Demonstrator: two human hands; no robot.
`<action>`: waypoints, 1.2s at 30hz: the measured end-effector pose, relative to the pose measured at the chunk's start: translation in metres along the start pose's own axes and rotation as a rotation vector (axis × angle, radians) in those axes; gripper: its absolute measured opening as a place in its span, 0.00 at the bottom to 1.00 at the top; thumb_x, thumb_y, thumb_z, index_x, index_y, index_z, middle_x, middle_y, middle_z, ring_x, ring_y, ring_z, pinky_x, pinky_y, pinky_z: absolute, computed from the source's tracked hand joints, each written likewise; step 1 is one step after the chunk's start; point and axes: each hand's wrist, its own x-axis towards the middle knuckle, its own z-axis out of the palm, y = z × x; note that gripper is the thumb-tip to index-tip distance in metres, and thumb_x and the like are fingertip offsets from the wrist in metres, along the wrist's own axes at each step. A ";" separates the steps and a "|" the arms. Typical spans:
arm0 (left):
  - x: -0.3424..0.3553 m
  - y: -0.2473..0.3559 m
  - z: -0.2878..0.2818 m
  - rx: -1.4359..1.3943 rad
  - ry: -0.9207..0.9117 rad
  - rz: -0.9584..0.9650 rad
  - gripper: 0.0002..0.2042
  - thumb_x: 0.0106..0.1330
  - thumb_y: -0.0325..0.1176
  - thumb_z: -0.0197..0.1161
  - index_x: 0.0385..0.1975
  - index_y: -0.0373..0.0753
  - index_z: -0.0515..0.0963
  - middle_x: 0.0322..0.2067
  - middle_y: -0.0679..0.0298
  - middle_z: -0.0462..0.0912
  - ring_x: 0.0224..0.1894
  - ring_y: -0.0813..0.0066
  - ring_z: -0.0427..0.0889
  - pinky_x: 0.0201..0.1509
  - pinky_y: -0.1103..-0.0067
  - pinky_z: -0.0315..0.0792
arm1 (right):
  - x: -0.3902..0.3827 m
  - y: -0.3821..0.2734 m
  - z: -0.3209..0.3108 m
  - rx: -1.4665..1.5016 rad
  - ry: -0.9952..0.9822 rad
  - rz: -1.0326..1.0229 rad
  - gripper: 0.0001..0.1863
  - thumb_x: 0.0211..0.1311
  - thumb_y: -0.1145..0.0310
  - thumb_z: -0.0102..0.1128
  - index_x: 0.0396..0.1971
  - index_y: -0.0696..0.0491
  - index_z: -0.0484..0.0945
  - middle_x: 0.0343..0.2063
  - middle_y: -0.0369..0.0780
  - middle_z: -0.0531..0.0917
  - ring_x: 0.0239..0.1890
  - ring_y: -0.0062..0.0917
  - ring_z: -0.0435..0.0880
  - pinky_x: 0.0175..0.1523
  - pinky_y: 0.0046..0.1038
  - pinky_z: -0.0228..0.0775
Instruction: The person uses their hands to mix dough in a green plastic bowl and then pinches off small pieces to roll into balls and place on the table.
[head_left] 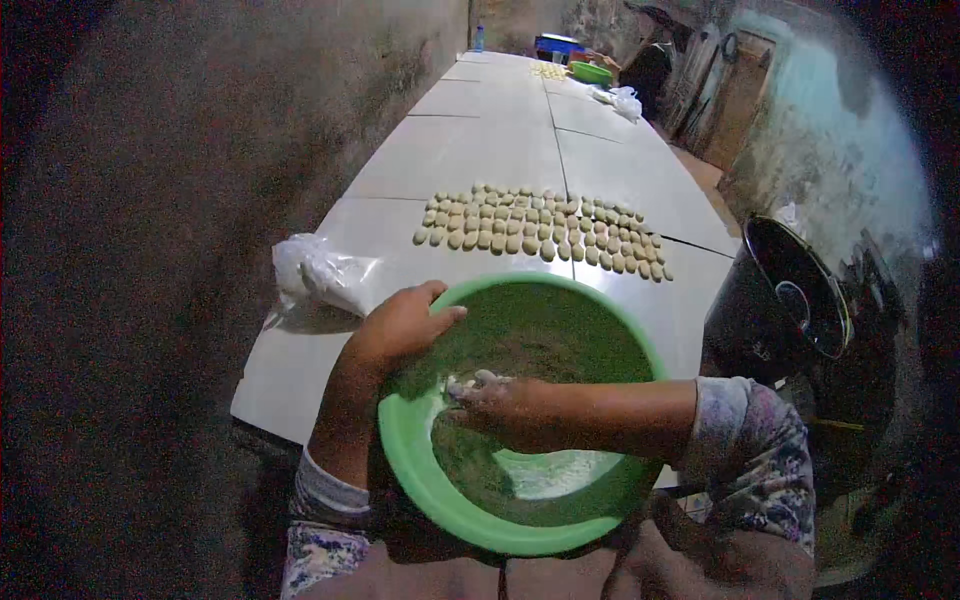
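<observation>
A dim room with rough, stained walls held a long white tiled table [470,150] that ran from the near edge away to the far end. Near the person, tilted toward them at the table's near edge, sat a round green plastic basin [430,480], its inside smeared with a thin greenish film of dough and a pale patch at the bottom.

The left hand [400,325] gripped the far left rim of the basin, thumb hooked over the edge and fingers closed around it from outside. The right hand [490,398] reached in from the right, fingers loosely curled and pressed against the inner wall, dusted white; whether it held any scrap of dough could not be told.

To do this well, the rim hand probably needed to keep the basin steady and tilted, while the other hand swept the wall in firm strokes toward the pale patch, so residue gathered in 1 spot.

Counts: 1 green basin in hand and 1 more green bowl [590,72] far down the table. 1 crumpled clear plastic bag with white powder [320,275] lay left of the basin, and 1 white bag [625,100] sat far off. The small pale dough pieces [540,232] lay in roughly 5 rows just beyond the basin, perhaps 80 in all, too small for an exact count. 1 dark round pot [790,300] stood to the right, off the table.
</observation>
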 end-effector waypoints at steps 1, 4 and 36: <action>0.004 0.001 0.004 0.046 0.013 0.062 0.20 0.62 0.43 0.56 0.46 0.33 0.72 0.38 0.45 0.79 0.43 0.51 0.78 0.47 0.66 0.70 | -0.003 0.004 -0.002 -0.134 -0.002 -0.081 0.18 0.55 0.72 0.48 0.48 0.58 0.67 0.46 0.50 0.71 0.46 0.47 0.72 0.51 0.41 0.69; 0.003 0.008 0.012 -0.003 -0.015 0.004 0.20 0.62 0.43 0.55 0.46 0.33 0.72 0.39 0.44 0.78 0.44 0.50 0.78 0.49 0.67 0.69 | -0.015 0.011 -0.015 -0.092 0.007 -0.057 0.19 0.54 0.72 0.49 0.47 0.56 0.67 0.44 0.50 0.72 0.45 0.46 0.73 0.49 0.41 0.70; 0.005 0.085 0.020 -0.373 -0.682 0.287 0.24 0.60 0.39 0.62 0.52 0.33 0.66 0.46 0.53 0.76 0.48 0.68 0.75 0.54 0.74 0.67 | -0.082 0.035 -0.084 0.388 0.304 0.170 0.22 0.54 0.71 0.54 0.51 0.52 0.68 0.44 0.51 0.73 0.44 0.48 0.76 0.47 0.41 0.70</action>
